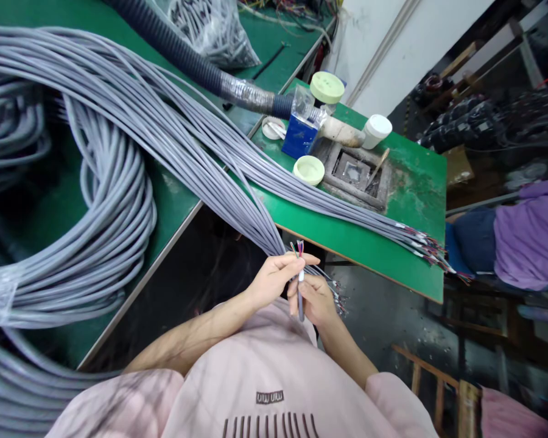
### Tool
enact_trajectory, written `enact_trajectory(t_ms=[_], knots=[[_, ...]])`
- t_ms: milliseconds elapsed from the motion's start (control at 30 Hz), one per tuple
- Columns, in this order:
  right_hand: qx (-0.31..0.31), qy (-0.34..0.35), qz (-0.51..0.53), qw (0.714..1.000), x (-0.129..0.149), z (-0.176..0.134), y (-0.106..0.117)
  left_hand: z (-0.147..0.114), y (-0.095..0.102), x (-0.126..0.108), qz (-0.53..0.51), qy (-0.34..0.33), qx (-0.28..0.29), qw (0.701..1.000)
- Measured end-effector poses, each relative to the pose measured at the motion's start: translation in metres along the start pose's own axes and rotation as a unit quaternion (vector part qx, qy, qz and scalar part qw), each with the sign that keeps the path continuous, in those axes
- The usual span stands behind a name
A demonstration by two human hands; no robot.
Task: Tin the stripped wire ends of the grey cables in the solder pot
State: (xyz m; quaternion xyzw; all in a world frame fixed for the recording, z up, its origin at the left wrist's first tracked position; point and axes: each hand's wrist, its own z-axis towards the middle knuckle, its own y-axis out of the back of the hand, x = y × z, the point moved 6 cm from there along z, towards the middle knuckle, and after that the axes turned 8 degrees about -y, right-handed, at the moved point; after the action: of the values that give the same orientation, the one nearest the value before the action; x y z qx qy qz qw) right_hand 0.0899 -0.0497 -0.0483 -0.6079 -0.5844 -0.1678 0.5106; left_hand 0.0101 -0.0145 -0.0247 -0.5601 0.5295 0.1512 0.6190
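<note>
A grey cable [301, 309] stands nearly upright between my hands, in front of my chest. Several thin coloured wires [299, 247] fan out of its top end, above a white sleeve. My left hand [276, 277] pinches the cable near the wires, with some fingers stretched past it. Lower down, the fingers of my right hand [318, 297] close around the grey jacket. Just behind both hands a bundle of grey cables [256, 225] hangs off the bench, and its stripped ends [338, 295] show beyond my right hand.
More grey cables lie across the green table [406, 182], their wire ends at its right edge. On it are a soldering pot [351, 173], a pale green tub [309, 170], a white tub [377, 131] and a blue box [298, 137] joined to a black hose [187, 61]. A person in purple [530, 234] sits at right.
</note>
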Motion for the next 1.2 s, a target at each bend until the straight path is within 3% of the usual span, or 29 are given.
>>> enact_trajectory(t_ms=[167,267,400,700,833,1000,1200], knots=[[-0.08,0.012,-0.045,0.996,0.0,0.003,0.005,0.002,0.031,-0.02,0.027,-0.149,-0.177,0.972],[-0.08,0.021,-0.057,0.995,-0.001,0.005,0.005,-0.002,0.041,-0.03,0.063,-0.186,-0.233,0.952],[-0.079,0.031,-0.075,0.994,-0.001,0.005,0.003,-0.001,0.037,-0.036,0.107,-0.163,-0.215,0.957],[-0.105,0.04,-0.119,0.986,0.007,0.005,-0.002,0.006,0.04,-0.033,0.1,-0.121,-0.218,0.963],[-0.075,0.012,-0.049,0.996,0.002,0.011,-0.002,0.005,0.042,-0.034,0.095,-0.122,-0.222,0.963],[0.011,-0.03,0.088,0.996,0.007,0.025,-0.012,0.001,0.038,-0.037,0.098,-0.142,-0.221,0.96],[0.015,0.016,0.1,0.995,0.028,0.043,-0.019,-0.008,0.037,-0.045,0.182,-0.206,-0.244,0.93]])
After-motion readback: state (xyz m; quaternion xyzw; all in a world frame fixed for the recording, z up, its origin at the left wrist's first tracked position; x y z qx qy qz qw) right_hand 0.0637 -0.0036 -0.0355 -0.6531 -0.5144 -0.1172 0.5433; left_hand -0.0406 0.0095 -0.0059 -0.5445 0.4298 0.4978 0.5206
